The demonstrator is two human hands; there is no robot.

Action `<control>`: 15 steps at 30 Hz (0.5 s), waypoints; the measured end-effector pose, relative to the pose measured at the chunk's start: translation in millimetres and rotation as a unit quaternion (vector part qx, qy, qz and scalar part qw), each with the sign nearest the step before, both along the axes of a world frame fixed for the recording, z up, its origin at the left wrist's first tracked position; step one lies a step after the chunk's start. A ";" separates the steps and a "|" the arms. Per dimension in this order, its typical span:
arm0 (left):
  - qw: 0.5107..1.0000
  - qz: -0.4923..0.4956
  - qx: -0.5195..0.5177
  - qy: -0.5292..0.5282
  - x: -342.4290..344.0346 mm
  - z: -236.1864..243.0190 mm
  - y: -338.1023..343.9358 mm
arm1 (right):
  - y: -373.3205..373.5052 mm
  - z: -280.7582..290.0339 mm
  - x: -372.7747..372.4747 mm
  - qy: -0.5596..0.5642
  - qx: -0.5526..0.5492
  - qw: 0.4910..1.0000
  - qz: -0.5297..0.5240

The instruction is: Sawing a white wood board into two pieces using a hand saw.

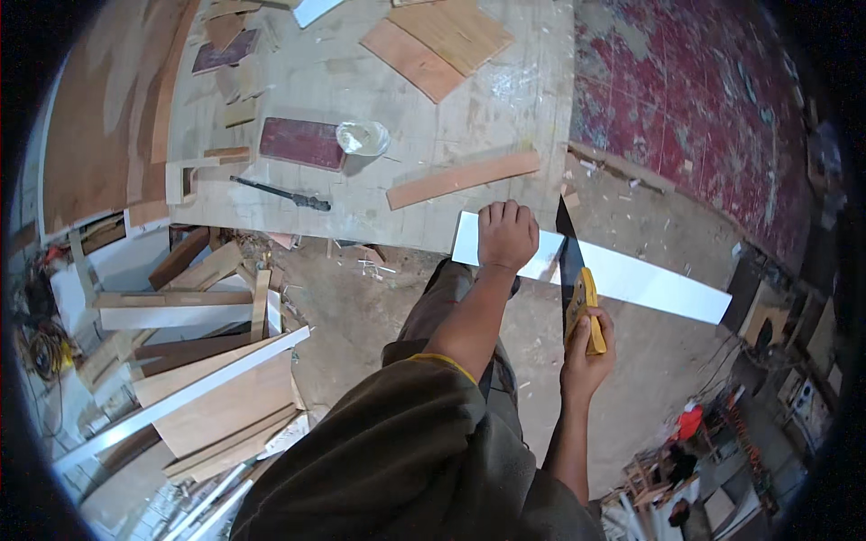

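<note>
My left hand (508,236) grips the white board (654,281) near its left end, fingers curled over it at the front edge of the pale worktable (478,117). The board reaches right, out past the table's corner. My right hand (586,347) is closed around the yellow handle of a hand saw (568,248), whose dark blade lies across the board just right of my left hand. A short wooden strip (462,178) rests on the tabletop beyond my left hand.
The table holds plywood pieces (437,50), a maroon board (298,144), a white tub (363,138) and a dark tool (280,191). A paint-stained maroon panel (677,108) is at right. Offcuts (216,379) pile on the floor at left; clutter fills the lower right.
</note>
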State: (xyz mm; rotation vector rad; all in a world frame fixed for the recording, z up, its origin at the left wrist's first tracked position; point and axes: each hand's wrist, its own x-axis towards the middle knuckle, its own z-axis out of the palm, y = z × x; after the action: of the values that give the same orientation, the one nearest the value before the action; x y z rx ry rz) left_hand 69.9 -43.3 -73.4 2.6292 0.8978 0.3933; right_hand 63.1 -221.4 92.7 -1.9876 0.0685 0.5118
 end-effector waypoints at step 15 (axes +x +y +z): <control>0.999 0.040 0.001 -0.011 -2.4 -2.4 13.5 | 34.9 7.5 12.0 -0.091 -0.009 0.993 0.077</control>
State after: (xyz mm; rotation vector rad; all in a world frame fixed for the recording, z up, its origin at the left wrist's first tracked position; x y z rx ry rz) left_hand 67.5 -29.8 -75.8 2.5922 0.9972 0.4434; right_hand 75.1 -186.5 100.2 -2.0595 -0.1959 0.4262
